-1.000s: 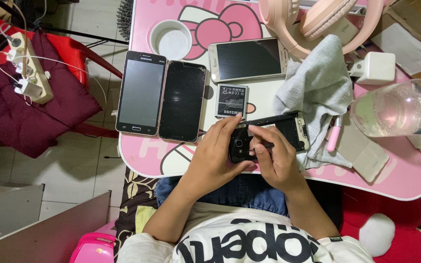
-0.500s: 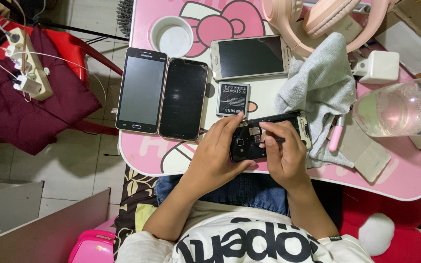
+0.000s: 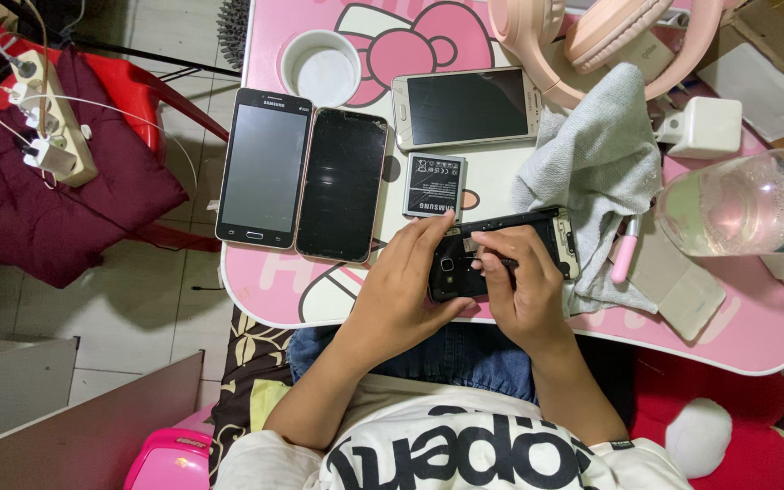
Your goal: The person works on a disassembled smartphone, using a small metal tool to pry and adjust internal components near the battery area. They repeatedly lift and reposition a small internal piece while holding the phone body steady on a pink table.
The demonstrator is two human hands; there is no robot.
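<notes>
A black phone with its back cover off lies at the front of the pink table. My left hand grips its left end, thumb beside the camera lens. My right hand lies over its middle, fingertips pinched together on the open back; what is between them is too small to tell. A loose grey battery lies just beyond the phone, apart from both hands.
Two black phones lie side by side at the left, a pale phone behind. A grey cloth, pink headphones, a white cup, a clear bottle and a white charger crowd the table.
My right hand's fingertips have shifted slightly left along the phone's open back. My left hand keeps its grip, and the phone stays in place.
</notes>
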